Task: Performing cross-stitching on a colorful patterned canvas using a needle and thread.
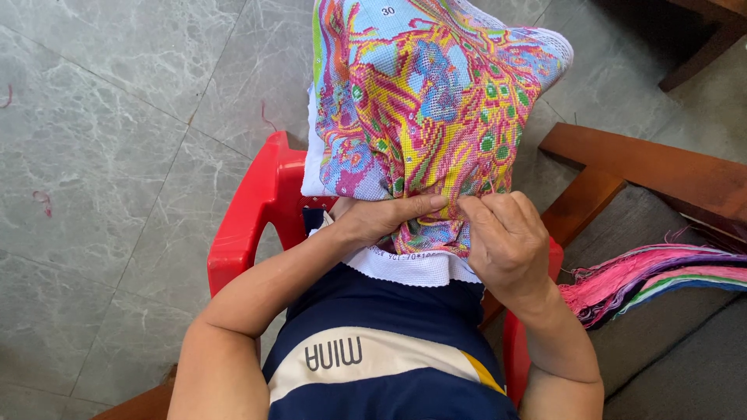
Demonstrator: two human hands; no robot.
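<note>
A colourful cross-stitch canvas (424,93) with pink, yellow, blue and green stitching drapes over my lap and a red plastic chair (249,222). My left hand (377,216) grips the lower edge of the canvas, thumb stretched along the fabric. My right hand (506,233) pinches the cloth right beside it, fingertips pressed together at the stitching; whether a needle is between them cannot be told. The white unstitched border (408,268) of the canvas hangs below both hands.
A bundle of pink, green and blue embroidery threads (654,276) lies on a grey cushioned seat with a wooden armrest (638,159) at my right. Grey marble floor tiles (117,117) lie to the left, with small thread scraps on them.
</note>
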